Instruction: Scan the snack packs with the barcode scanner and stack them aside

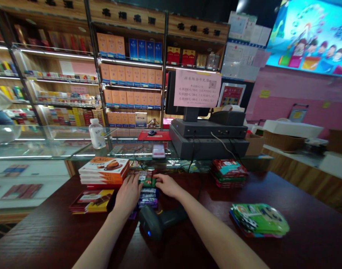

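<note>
Dark green and red packets (146,178) lie between my two hands at the back of the dark wooden counter. My left hand (129,192) rests over their left side, fingers extended and slightly apart. At their right edge is my right hand (165,185), fingers bent inward and touching the packets' side; its grip is hard to make out. Purple and blue packets (148,198) lie just in front of them. A black barcode scanner (155,222) lies nearer to me, below both hands. Left of my left hand are stacked white and orange boxes (105,170).
Yellow and red packets (94,201) lie at the left. Red packets (228,172) are stacked at the right, with green packets (259,219) nearer. Behind stand a glass display case (123,149), a white bottle (97,133) and a monitor (172,93). A person stands far left.
</note>
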`<state>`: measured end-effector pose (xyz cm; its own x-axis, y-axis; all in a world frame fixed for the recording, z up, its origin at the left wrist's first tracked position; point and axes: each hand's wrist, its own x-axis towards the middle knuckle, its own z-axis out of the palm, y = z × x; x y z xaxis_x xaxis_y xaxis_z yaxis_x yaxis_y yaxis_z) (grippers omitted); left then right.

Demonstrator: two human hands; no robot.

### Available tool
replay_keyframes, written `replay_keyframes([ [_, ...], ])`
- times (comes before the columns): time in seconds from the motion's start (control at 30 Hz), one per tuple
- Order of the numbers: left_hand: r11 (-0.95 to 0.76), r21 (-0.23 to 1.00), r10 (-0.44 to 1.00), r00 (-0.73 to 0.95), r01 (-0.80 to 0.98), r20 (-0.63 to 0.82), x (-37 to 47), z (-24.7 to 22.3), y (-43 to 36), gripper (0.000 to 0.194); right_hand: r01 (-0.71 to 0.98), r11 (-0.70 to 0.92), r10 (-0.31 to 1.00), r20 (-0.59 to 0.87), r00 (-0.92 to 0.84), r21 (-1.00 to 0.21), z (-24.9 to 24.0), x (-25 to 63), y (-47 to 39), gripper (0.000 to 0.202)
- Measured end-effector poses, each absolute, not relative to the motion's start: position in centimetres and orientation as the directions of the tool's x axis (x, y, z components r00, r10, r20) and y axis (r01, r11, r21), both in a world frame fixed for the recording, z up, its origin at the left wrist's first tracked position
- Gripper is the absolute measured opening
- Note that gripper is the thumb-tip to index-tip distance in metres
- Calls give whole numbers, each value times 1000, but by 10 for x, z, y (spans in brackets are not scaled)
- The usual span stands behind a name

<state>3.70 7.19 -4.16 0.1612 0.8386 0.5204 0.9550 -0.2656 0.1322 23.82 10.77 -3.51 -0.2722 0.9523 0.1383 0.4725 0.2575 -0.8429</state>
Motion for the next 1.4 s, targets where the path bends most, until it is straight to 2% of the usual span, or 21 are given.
replay_keyframes([
  [0.23,-234,160,879,139,959,456,36,-44,72,43,427,168,960,49,-275,-888,-35,226,111,33],
  [0.83,-180,399,930,23,899,367,40,-43,70,41,359,100,976,21,-216,-928,-33,265,99,36],
  [1.0,-197,568,935,-22,799,355,37,-48,78,39,342,106,975,30,-221,-934,-30,263,95,35],
  [1.4,-335,798,915,-29,501,402,36,-57,92,46,303,172,973,113,-203,-937,-19,265,83,35],
])
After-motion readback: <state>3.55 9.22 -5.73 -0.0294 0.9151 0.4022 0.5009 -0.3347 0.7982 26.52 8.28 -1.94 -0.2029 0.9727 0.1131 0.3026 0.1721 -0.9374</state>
